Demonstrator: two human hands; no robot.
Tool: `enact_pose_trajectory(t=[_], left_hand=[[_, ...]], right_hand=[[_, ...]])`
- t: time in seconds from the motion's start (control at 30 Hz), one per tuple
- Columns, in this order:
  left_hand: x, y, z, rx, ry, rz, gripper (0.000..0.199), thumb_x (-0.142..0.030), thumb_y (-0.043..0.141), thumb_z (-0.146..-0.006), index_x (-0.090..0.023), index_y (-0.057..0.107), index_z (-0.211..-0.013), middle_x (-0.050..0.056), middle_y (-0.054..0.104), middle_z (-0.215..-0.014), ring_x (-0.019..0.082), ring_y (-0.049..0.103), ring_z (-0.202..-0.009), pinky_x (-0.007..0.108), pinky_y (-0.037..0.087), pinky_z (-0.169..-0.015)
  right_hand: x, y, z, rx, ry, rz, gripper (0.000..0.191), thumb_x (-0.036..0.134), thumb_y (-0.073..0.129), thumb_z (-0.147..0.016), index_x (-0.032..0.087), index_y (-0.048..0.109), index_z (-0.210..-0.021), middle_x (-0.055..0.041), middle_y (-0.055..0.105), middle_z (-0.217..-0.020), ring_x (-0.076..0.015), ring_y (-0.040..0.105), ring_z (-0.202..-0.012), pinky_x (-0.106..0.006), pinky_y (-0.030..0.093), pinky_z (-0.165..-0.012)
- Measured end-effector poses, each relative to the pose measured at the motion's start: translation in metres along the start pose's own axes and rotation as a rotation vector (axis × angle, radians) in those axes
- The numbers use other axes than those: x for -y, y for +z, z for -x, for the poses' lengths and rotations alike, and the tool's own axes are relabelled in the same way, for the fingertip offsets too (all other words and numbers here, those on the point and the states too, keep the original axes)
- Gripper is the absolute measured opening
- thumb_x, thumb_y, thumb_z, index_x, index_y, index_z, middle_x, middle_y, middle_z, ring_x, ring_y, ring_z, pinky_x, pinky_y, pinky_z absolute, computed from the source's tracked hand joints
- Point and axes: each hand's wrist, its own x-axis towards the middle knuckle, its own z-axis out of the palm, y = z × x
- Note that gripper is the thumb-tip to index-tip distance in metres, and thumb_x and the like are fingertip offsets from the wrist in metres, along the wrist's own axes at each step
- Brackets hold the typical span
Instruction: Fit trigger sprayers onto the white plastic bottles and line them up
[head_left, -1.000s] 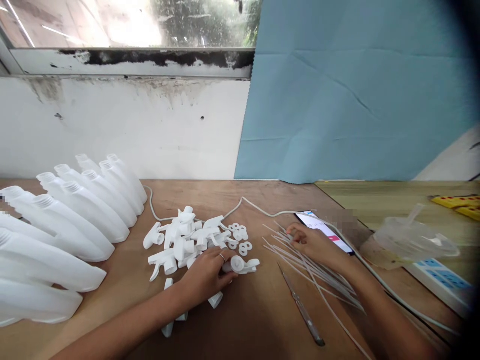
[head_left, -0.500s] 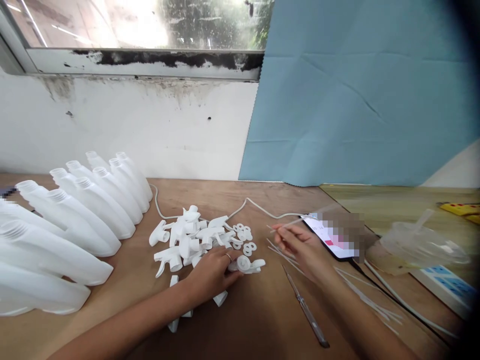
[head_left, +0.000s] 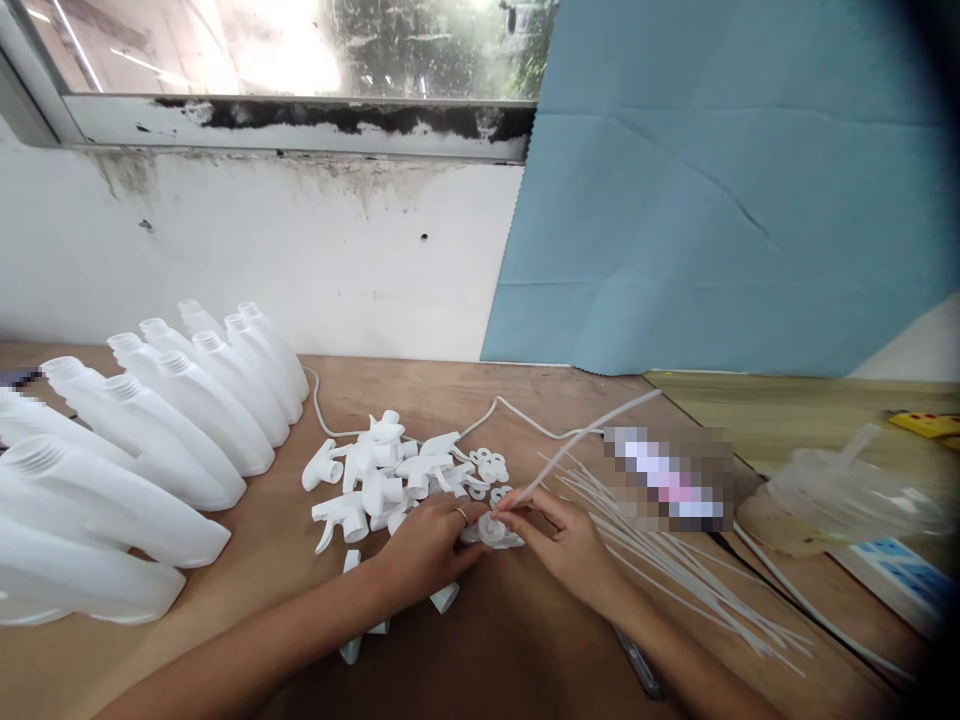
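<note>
My left hand [head_left: 431, 540] grips a white trigger spray head [head_left: 491, 530], its round cap opening turned up toward me. Between the thumb and fingers of my right hand [head_left: 559, 540] is a thin clear plastic tube [head_left: 577, 435], one end at the spray head's opening and the rest slanting up to the right. Whether the tube sits inside the opening cannot be made out. A pile of white trigger spray heads [head_left: 375, 480] lies beyond and left of my left hand. Small white ring washers [head_left: 489, 465] lie just past my fingers.
White bottles without caps [head_left: 165, 430] stand in rows on the left. On the right, loose clear tubes [head_left: 697, 570] lie near a phone [head_left: 667, 480], a plastic cup [head_left: 825, 490] and a power strip [head_left: 900, 580]. A pen-like tool [head_left: 637, 665] is partly under my right arm.
My right hand has come left and down with the tube, bringing its end to the spray head. My left hand keeps hold of the spray head in nearly the same place.
</note>
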Motion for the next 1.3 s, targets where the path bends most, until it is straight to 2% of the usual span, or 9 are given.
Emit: enact_pose_trajectory(t=[0.2,0.5,0.7,0.83,1.07,1.23,1.3], left_hand=[[0.000,0.000,-0.001,0.013,0.011,0.017,0.035,-0.020,0.065,-0.083,-0.023,0.058,-0.117,0.003,0.064,-0.103,0.021,0.056,-0.098,0.030,0.041,-0.087],[0.002,0.002,0.000,0.004,0.018,0.030,0.031,-0.021,0.062,-0.084,-0.022,0.058,-0.114,0.003,0.064,-0.103,0.021,0.056,-0.097,0.030,0.041,-0.086],[0.003,0.003,0.000,0.002,0.014,-0.012,0.033,-0.021,0.065,-0.083,-0.022,0.058,-0.115,0.003,0.062,-0.098,0.020,0.056,-0.093,0.029,0.041,-0.083],[0.002,0.002,-0.001,0.004,0.015,-0.014,0.035,-0.022,0.065,-0.084,-0.024,0.057,-0.119,0.003,0.062,-0.100,0.020,0.056,-0.096,0.028,0.041,-0.084],[0.000,0.001,-0.002,-0.007,0.043,-0.034,0.019,-0.024,0.065,-0.085,-0.020,0.059,-0.102,0.003,0.062,-0.094,0.019,0.055,-0.089,0.028,0.041,-0.079],[0.001,0.000,-0.003,-0.008,0.070,-0.081,0.023,-0.022,0.066,-0.084,-0.018,0.058,-0.105,0.003,0.062,-0.092,0.020,0.055,-0.089,0.029,0.040,-0.081],[-0.001,-0.003,-0.003,-0.013,0.057,-0.104,0.027,-0.025,0.067,-0.084,-0.018,0.057,-0.108,0.005,0.062,-0.094,0.021,0.055,-0.091,0.031,0.040,-0.083]], right_hand=[[0.005,-0.001,0.003,0.032,-0.040,0.085,0.009,0.029,0.058,-0.089,0.023,0.064,-0.087,-0.0009,0.069,-0.081,-0.0169,0.064,-0.075,-0.027,0.050,-0.072],[0.005,0.001,0.003,0.040,-0.042,0.099,0.009,0.028,0.054,-0.091,0.023,0.061,-0.089,-0.0014,0.068,-0.083,-0.0175,0.064,-0.078,-0.027,0.050,-0.074],[0.008,0.002,0.001,0.091,-0.215,0.196,0.014,0.022,0.046,-0.094,0.023,0.057,-0.085,-0.0041,0.062,-0.086,-0.0185,0.059,-0.083,-0.030,0.048,-0.076],[0.006,0.005,0.001,0.095,-0.282,0.254,0.016,0.020,0.042,-0.095,0.023,0.053,-0.085,-0.0048,0.058,-0.082,-0.0193,0.056,-0.077,-0.032,0.047,-0.071],[-0.005,0.015,-0.001,0.091,-0.333,0.295,0.021,0.016,0.041,-0.093,0.022,0.045,-0.073,-0.0024,0.054,-0.074,-0.0177,0.051,-0.070,-0.030,0.042,-0.064],[0.000,0.011,-0.001,0.104,-0.247,0.252,0.024,0.020,0.044,-0.094,0.021,0.049,-0.071,-0.0017,0.054,-0.073,-0.0168,0.053,-0.070,-0.029,0.043,-0.065],[0.003,0.005,0.001,0.128,-0.228,0.216,0.018,0.023,0.048,-0.093,0.021,0.057,-0.077,-0.0035,0.059,-0.082,-0.0184,0.057,-0.081,-0.031,0.046,-0.075]])
